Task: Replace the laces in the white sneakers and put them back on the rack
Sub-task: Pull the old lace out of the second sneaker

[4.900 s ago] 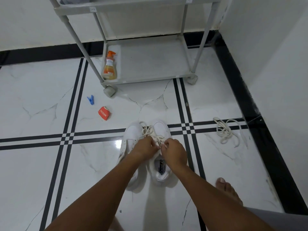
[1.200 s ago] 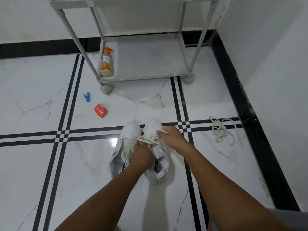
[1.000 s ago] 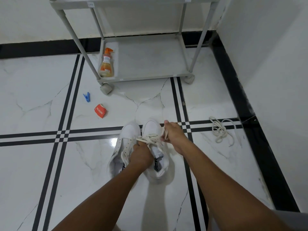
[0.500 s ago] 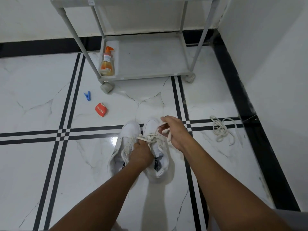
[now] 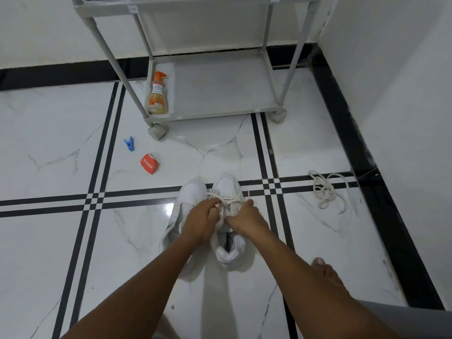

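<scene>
Both hands have come back together over the right sneaker [image 5: 228, 223]; a moment ago the right hand [image 5: 247, 218] was out to the side, pulling a lace end. Now the left hand [image 5: 200, 225] and the right hand sit close, fingers curled, each pinching part of the lace [image 5: 226, 200] above the shoe's tongue. It looks like they are tying or tightening it.

The two white sneakers stand side by side on the floor [image 5: 61, 241], near the middle where the black lines cross. The left sneaker [image 5: 188, 196] touches the right one, and the left arm hides most of it, so I cannot tell if its lace is done.

A loose lace [image 5: 326, 190] lies in a heap on the floor, well apart, near the right wall. It is likely an old one.

The rack [image 5: 220, 94] stands by the far wall with a spray bottle [image 5: 157, 95] on its bottom shelf. The sneakers are not back on it yet, so finishing the lacing and putting them away is still left.
</scene>
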Demonstrator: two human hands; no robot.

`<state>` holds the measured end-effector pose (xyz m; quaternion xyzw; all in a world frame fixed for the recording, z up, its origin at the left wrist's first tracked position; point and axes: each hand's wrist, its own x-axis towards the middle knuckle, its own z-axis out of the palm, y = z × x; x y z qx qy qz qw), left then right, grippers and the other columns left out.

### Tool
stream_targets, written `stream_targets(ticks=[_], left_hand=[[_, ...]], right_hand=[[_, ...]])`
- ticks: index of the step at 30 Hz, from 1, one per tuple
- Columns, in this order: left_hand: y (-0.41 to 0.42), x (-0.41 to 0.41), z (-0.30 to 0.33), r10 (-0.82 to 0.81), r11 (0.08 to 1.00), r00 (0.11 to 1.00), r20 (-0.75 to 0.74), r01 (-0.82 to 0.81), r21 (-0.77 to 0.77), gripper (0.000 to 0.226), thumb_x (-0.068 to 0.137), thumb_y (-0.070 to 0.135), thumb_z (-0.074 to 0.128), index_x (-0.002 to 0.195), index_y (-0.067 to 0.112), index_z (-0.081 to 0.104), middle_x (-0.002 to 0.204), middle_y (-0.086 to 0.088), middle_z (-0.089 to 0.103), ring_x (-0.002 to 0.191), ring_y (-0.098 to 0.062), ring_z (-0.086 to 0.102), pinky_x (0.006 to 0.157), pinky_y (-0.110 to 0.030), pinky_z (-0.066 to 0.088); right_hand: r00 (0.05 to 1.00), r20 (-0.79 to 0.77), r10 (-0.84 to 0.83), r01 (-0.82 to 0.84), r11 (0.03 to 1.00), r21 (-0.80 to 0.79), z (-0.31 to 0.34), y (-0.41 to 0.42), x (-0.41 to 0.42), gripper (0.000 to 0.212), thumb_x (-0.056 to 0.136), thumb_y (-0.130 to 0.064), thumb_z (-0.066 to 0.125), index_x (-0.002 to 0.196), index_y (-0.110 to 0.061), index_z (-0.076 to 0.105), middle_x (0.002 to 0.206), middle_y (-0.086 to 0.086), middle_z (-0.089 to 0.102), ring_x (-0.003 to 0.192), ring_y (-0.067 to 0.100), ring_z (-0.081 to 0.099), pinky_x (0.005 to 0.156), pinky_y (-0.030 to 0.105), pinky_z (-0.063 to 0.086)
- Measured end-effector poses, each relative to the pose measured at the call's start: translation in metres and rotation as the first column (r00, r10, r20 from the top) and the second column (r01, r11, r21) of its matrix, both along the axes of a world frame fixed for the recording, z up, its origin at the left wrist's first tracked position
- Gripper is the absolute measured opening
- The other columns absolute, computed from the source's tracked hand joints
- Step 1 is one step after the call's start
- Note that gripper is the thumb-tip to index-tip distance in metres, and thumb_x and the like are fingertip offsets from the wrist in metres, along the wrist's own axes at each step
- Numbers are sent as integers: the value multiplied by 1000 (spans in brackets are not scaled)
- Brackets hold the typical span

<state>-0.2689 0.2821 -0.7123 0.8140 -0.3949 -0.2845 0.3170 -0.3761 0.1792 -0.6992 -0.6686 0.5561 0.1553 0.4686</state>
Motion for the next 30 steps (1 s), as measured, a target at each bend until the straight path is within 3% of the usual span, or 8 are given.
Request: stream_targets(ticks=[5, 10, 15, 17, 20, 23, 26, 30], left_hand=[[-15, 5, 0, 18, 995, 997, 77, -25, 93, 15, 96, 26, 58, 96, 23, 73, 89, 3, 72, 81, -16, 63, 73, -32, 50], [-27, 6, -2, -137, 983, 946, 293, 94, 156, 20, 97, 25, 59, 90, 15, 75, 88, -3, 72, 78, -19, 63, 70, -32, 48], [-42, -4, 2, -293, 921, 846, 446, 126, 368, 25, 101, 32, 48, 98, 13, 63, 102, -7, 62, 81, -25, 65, 69, -35, 52], [-47, -11, 5, -341, 882, 792, 507, 83, 464, 29, 101, 38, 48, 107, 12, 58, 110, -7, 60, 92, -24, 64, 67, -33, 47], [-58, -12, 18, -414, 750, 790, 451, 16, 661, 44, 99, 49, 49, 117, 11, 59, 118, -9, 61, 106, -25, 62, 78, -33, 48], [-76, -3, 33, -466, 591, 858, 215, 121, 798, 37, 99, 42, 49, 119, 15, 63, 123, -5, 64, 114, -26, 62, 91, -37, 49], [-95, 1, 47, -409, 597, 912, -25, 288, 748, 32, 101, 26, 49, 123, 8, 63, 130, -9, 62, 121, -30, 59, 99, -41, 48], [-92, 8, 49, -409, 663, 891, 199, 140, 735, 28, 96, 27, 55, 121, 16, 63, 127, -3, 63, 119, -26, 59, 99, -38, 44]], right_hand=[[999, -1, -52, 52, 998, -29, -4, 10, -6, 77, 79, -53, 65, 138, -12, 39, 122, 8, 62, 103, 28, 67, 87, 39, 56], [885, -298, 358, -460, 771, -441, -10, 45, -7, 73, 95, -40, 55, 151, -3, 25, 147, 17, 42, 125, 30, 51, 93, 42, 47], [879, -284, 384, -477, 734, -484, -14, 56, -8, 69, 84, -31, 71, 144, -10, 45, 130, 10, 57, 87, 21, 62, 56, 32, 47], [888, -253, 384, -460, 734, -499, -18, 56, -11, 70, 92, -31, 62, 152, -12, 33, 138, 9, 50, 94, 20, 60, 58, 30, 41], [820, -317, 478, -573, 674, -467, -20, 53, -10, 71, 102, -29, 50, 158, -8, 13, 156, 12, 27, 112, 23, 56, 74, 29, 44], [697, -386, 604, -711, 518, -475, -17, 54, -6, 64, 103, -23, 47, 155, 0, 18, 157, 22, 24, 137, 29, 40, 95, 33, 45], [695, -402, 596, -717, 530, -454, -14, 52, -5, 61, 104, -21, 43, 154, 2, 16, 157, 26, 23, 141, 32, 37, 97, 36, 46], [675, -402, 619, -736, 524, -429, -14, 50, -7, 75, 104, -27, 45, 156, 4, 0, 162, 26, 10, 148, 33, 26, 98, 37, 47]])
